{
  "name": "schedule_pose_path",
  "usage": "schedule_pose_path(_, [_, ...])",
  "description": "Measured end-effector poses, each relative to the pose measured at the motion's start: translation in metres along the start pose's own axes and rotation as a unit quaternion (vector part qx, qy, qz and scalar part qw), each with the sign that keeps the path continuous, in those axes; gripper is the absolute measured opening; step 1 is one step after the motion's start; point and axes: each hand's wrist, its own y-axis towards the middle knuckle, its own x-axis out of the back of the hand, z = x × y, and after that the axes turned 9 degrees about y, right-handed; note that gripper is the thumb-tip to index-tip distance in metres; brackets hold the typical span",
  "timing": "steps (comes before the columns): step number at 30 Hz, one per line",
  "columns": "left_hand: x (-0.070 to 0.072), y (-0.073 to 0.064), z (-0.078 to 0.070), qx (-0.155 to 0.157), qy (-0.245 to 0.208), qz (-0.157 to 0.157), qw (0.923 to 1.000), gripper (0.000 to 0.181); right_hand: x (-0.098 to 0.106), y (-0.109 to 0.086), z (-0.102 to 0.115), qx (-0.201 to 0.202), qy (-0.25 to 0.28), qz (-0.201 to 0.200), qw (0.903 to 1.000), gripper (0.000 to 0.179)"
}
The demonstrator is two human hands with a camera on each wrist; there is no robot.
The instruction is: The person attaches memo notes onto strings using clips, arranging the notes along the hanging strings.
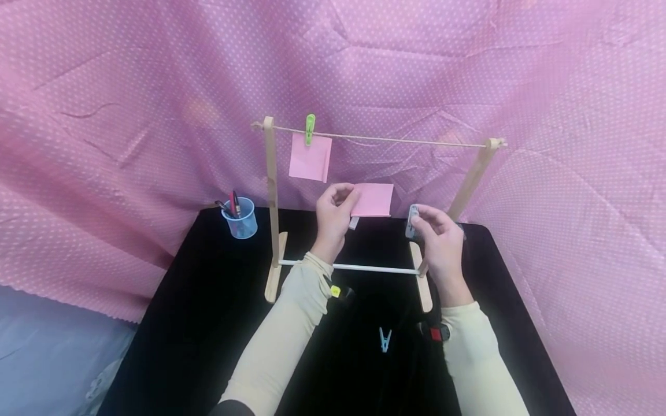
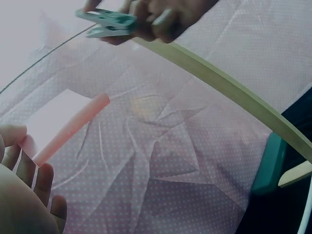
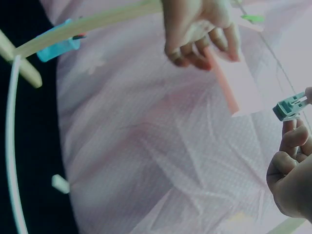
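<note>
My left hand (image 1: 334, 216) pinches a pink sticky note (image 1: 373, 200) by its left side, below the string. A rolled or folded strip runs along the note's lower edge, plain in the left wrist view. Nearer the right post, my right hand (image 1: 442, 245) pinches a grey-blue clothespin (image 1: 411, 221) between thumb and fingers. The right wrist view shows this clothespin (image 3: 287, 107) close to the string. Another pink sticky note (image 1: 309, 157) hangs at the string's left part under a green clothespin (image 1: 310, 129).
A wooden frame with a left post (image 1: 272, 190) and right post (image 1: 474, 178) carries the string (image 1: 385, 138). A white bar (image 1: 374, 268) joins its feet. A light blue clothespin (image 1: 385, 340) lies on the black table (image 1: 208, 329). A blue cup (image 1: 242, 222) with pens stands left.
</note>
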Motion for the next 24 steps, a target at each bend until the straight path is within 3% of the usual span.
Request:
schedule_pose_path(8, [-0.009,0.008,-0.007,0.02,-0.058,-0.012,0.998,0.007,-0.021,0.024,0.026,0.034,-0.003,0.018,0.9992,0.021])
schedule_pose_path(16, [-0.014,0.015,-0.015,0.047,-0.124,-0.01,0.9911,0.017,-0.038,0.044,0.04,0.075,0.016,0.041,0.9962,0.021])
schedule_pose_path(24, [-0.02,0.02,-0.022,0.054,-0.168,-0.014,0.9842,0.019,-0.055,0.062,0.056,0.06,0.012,0.025,0.9978,0.014])
